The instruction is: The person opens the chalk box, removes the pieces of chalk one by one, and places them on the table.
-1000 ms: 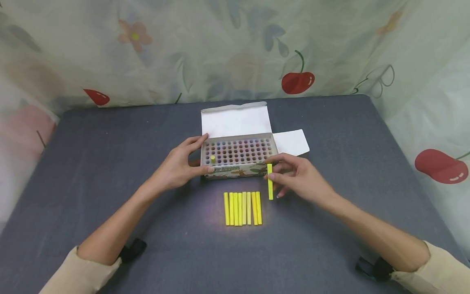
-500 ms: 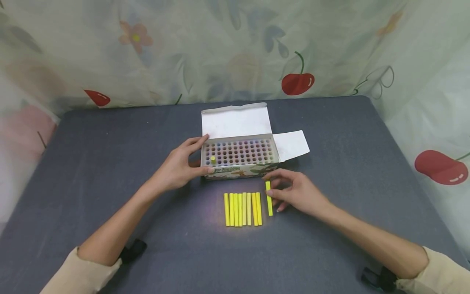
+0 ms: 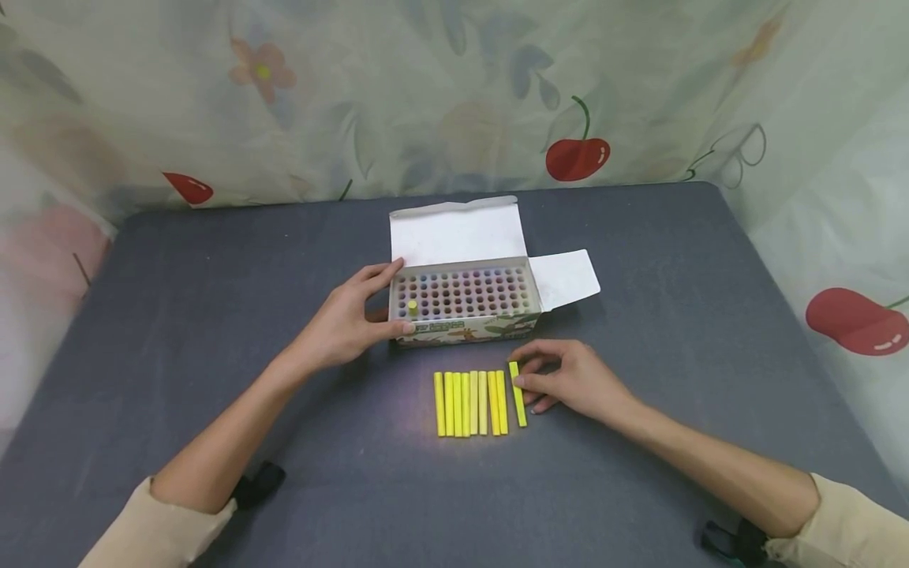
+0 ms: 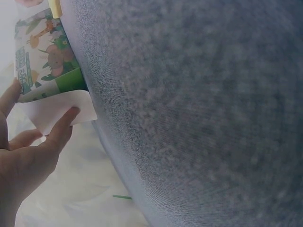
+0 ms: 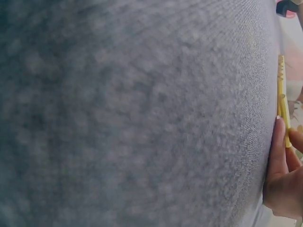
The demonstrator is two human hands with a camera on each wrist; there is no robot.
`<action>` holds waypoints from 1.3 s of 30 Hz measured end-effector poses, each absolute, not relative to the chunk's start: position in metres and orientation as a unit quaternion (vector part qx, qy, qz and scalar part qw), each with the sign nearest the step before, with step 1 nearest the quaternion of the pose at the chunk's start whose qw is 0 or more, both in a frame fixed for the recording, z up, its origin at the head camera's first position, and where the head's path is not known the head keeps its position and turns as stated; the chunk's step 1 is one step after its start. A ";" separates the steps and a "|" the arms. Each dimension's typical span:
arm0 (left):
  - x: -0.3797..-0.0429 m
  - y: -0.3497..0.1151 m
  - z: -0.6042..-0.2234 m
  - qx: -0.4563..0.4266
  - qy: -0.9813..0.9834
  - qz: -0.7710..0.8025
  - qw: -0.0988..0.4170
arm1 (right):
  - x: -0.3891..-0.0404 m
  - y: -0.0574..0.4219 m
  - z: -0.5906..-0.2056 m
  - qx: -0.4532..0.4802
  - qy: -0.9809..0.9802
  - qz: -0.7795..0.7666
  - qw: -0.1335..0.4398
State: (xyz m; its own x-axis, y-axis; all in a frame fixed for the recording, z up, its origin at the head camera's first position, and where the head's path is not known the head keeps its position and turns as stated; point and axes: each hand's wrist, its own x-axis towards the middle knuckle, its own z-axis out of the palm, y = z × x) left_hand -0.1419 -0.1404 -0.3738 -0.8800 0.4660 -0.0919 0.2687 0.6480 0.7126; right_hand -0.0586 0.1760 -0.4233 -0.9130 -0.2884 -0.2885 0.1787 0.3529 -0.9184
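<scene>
My left hand grips the left end of an open chalk box, thumb on its front and fingers along the side. In the left wrist view, fingers of that hand lie against a white end flap of the box. A holed tray fills the box, and one yellow chalk stands upright at its front left. Between thumb and fingers, my right hand pinches a yellow chalk stick, slightly tilted. It is just right of a row of several yellow chalk sticks lying side by side.
The box's white lid is folded back, and a side flap sticks out to the right. Dark grey cloth covers the table. A patterned curtain hangs behind its far edge.
My right hand has come down toward me from the box's front right corner, bringing the chalk stick beside the row. The left hand stays on the box.
</scene>
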 end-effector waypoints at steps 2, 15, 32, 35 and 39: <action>-0.142 -0.141 -0.373 0.205 0.899 0.363 0.134 | -0.059 0.176 -0.424 -0.033 0.797 -0.567 0.206; -0.142 -0.140 -0.372 0.205 0.900 0.361 0.134 | -0.061 0.175 -0.426 -0.020 0.798 -0.564 0.209; -0.143 -0.140 -0.373 0.204 0.902 0.357 0.131 | -0.067 0.177 -0.420 -0.042 0.783 -0.574 0.234; -0.143 -0.140 -0.373 0.203 0.900 0.361 0.132 | -0.069 0.177 -0.414 -0.056 0.774 -0.584 0.238; -0.142 -0.140 -0.373 0.203 0.899 0.365 0.133 | -0.073 0.176 -0.405 -0.081 0.769 -0.587 0.237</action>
State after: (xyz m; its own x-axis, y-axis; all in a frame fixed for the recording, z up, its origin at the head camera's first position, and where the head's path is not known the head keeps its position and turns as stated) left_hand -0.1418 -0.1402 -0.3731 -0.8823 0.4618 -0.0917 0.2673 0.6516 0.7100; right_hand -0.0730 0.1763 -0.4051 -0.8743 -0.4040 -0.2692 0.1532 0.2966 -0.9426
